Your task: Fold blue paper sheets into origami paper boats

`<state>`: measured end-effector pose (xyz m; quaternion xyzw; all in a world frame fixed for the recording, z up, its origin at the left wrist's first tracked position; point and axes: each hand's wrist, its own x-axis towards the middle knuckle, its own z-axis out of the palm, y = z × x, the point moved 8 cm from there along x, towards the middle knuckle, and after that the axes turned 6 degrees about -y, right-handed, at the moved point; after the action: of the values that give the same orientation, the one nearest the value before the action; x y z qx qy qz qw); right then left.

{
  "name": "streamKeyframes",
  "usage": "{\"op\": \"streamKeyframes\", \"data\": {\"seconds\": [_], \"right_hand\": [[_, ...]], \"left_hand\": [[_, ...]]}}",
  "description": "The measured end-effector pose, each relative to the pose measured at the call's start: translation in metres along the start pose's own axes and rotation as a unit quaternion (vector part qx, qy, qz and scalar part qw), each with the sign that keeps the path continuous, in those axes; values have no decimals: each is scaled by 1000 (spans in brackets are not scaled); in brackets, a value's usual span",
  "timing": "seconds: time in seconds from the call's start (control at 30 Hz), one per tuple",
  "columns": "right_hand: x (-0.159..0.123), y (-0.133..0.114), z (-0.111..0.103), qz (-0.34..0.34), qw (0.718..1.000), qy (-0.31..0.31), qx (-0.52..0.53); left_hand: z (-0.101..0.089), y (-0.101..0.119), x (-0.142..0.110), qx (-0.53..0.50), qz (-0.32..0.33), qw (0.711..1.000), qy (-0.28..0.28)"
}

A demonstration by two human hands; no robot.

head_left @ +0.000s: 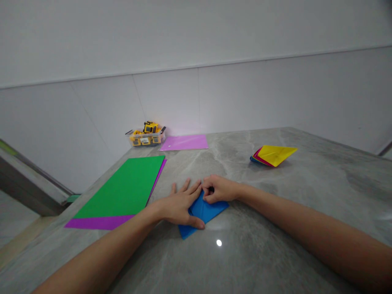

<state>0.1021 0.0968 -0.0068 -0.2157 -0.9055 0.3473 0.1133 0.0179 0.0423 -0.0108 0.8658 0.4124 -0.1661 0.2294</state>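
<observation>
A folded sheet of blue paper lies on the grey table in front of me. My left hand is spread flat over the left part of the paper, fingers apart and thumb near its lower edge. At the paper's upper corner, my right hand is closed, with thumb and curled fingers against the paper. Both hands nearly touch at the fingertips. The paper's left side and upper tip are partly hidden under my hands.
Green sheets lie over a purple sheet at the left. Farther back are a clear box with yellow toy vehicles and pink-purple sheets by the wall. A yellow, red and blue folded paper piece rests at the right.
</observation>
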Motion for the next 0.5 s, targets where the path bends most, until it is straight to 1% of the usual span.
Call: {"op": "streamKeyframes", "data": {"seconds": [0.13, 0.33, 0.5], "right_hand": [[2, 7, -4, 16, 1000, 8, 5], [5, 27, -14, 41, 999, 30, 14], [7, 34, -21, 48, 998, 46, 20]], "left_hand": [[0, 0, 0, -1, -5, 1000, -5], [-1, 2, -2, -1, -7, 1000, -9], [-1, 2, -2, 2, -9, 1000, -7]]}}
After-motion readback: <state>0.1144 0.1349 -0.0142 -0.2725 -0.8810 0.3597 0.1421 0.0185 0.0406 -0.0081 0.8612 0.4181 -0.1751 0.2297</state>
